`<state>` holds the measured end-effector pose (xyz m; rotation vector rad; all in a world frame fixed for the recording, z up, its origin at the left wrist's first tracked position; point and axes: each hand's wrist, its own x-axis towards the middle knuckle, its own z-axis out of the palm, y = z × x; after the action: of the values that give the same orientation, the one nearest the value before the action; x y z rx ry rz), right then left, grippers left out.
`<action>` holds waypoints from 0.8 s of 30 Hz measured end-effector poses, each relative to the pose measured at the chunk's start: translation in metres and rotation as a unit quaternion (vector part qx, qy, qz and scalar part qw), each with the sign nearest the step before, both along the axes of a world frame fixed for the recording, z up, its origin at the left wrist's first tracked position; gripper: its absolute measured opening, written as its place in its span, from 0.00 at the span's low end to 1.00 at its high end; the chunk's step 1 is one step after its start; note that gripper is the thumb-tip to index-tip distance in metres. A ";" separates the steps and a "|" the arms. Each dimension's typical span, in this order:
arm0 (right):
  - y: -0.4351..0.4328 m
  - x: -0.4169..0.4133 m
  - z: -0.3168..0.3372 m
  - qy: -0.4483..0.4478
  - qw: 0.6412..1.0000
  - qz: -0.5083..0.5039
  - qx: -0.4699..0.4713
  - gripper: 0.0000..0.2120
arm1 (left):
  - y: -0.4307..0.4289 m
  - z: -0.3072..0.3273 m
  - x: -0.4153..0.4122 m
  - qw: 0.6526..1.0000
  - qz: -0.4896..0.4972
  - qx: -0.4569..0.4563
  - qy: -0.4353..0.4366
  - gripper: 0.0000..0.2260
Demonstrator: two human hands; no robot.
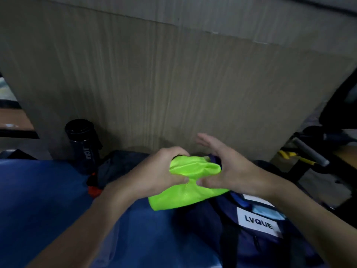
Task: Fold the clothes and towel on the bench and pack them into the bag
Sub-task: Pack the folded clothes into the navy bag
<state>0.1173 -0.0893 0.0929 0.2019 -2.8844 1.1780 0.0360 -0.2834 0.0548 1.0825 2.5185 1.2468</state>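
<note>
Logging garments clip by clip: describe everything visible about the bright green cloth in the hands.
The green cloth is neon yellow-green, thin and smooth-looking, bunched into a loose roll. The left hand grips its upper end; the right hand presses it with the thumb, fingers straight. It is held over the dark blue bag.

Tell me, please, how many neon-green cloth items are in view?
1: the neon-green cloth, over the navy fabric bag, left hand gripping its top, right hand touching its end. Others may be hidden inside the bag.
</note>
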 end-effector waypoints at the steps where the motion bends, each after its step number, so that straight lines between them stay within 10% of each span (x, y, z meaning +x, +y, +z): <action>1: 0.005 0.010 0.003 -0.007 1.000 0.004 0.028 0.49 | 0.010 0.008 0.006 0.999 -0.023 -0.025 0.013 0.20; 11: 0.061 0.087 0.011 0.055 0.994 -0.098 -0.018 0.14 | 0.075 0.042 0.049 0.966 -0.104 -0.118 0.207 0.26; 19: 0.103 0.132 0.006 0.054 0.971 -0.162 -0.167 0.14 | 0.105 0.046 0.061 0.990 -0.137 0.029 0.030 0.20; 24: 0.122 0.142 -0.004 0.055 0.977 -0.138 -0.155 0.32 | 0.135 0.050 0.075 0.979 -0.199 0.012 -0.032 0.16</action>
<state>0.2594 0.0328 0.0893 -0.1321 -2.4864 1.4777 0.1108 -0.1483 0.1050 1.4368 2.1006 1.1754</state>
